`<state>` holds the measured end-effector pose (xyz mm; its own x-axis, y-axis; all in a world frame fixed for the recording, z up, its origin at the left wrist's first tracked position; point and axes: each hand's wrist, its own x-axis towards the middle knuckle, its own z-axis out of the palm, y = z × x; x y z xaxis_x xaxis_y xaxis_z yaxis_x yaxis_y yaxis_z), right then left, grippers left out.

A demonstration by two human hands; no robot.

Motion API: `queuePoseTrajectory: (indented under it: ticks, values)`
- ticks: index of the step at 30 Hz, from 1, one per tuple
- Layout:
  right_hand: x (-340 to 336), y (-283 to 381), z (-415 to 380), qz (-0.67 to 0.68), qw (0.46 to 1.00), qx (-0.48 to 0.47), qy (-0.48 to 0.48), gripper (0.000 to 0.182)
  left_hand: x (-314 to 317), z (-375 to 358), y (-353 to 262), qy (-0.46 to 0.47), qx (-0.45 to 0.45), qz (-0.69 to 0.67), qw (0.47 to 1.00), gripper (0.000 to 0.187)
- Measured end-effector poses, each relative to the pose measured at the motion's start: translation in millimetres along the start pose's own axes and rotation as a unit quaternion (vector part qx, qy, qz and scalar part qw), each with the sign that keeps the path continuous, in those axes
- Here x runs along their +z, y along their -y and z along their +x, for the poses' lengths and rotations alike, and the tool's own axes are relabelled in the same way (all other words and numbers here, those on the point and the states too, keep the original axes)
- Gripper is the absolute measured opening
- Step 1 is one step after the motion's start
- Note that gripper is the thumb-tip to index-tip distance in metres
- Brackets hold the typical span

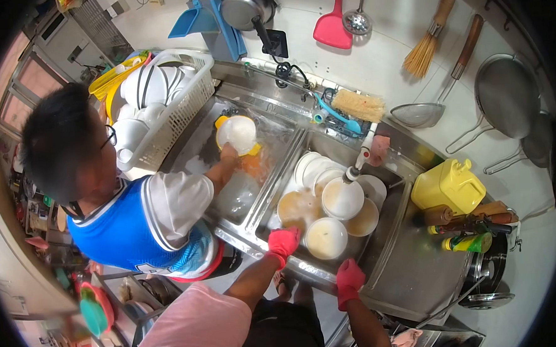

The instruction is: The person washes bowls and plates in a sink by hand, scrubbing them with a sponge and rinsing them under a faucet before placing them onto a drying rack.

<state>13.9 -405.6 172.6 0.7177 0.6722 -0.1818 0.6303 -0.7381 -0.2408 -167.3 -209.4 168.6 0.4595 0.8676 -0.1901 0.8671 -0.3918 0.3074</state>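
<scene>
Both of my hands wear pink rubber gloves. My left hand (pixel 285 241) is closed over the front rim (pixel 316 269) of the steel sink. Farther right along that rim, my right hand (pixel 350 279) is also curled closed, its fingertips hidden. Just beyond them, the right basin holds several white bowls and plates in cloudy water. A bowl (pixel 326 238) of pale liquid lies nearest my hands, with another bowl (pixel 343 198) behind it. Stacked plates (pixel 315 169) lean at the back left. A faucet (pixel 352 173) hangs over the bowls.
At the left basin, a co-worker in a blue vest (pixel 114 229) holds a white bowl (pixel 238 134) near a yellow strainer. A white basket (pixel 183 109) of dishes stands behind. To the right are a yellow jug (pixel 448 186) and bottles. Strainers (pixel 508 95) hang on the wall.
</scene>
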Motion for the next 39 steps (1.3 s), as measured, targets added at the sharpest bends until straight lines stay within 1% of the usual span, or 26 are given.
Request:
queuePoseTrajectory:
  ticks: [9,20,23,29,35,38,39]
  values:
    - [1,0,0,0.002,1.000,0.004,-0.004,0.026,-3,1,0,0.023,-0.005,0.006,1.000,0.032]
    - [-2,1,1,0.016,1.000,-0.006,-0.014,0.023,3,2,2,0.010,-0.007,0.001,1.000,0.033]
    - [9,-4,1,0.044,0.998,-0.001,-0.041,0.026,5,2,2,0.003,-0.005,0.001,1.000,0.032]
    - [-11,9,-1,0.027,0.999,0.031,0.007,0.025,7,2,4,0.006,-0.005,-0.011,1.000,0.030]
    - [-5,3,-1,0.038,0.999,-0.002,-0.010,0.019,8,2,5,0.013,-0.005,-0.010,1.000,0.032]
    - [-7,6,-2,0.030,0.999,0.008,-0.008,0.020,14,3,8,0.006,0.003,-0.008,1.000,0.032]
    - [-6,5,-1,0.029,1.000,0.011,-0.006,0.020,11,3,8,-0.010,0.010,-0.007,1.000,0.032]
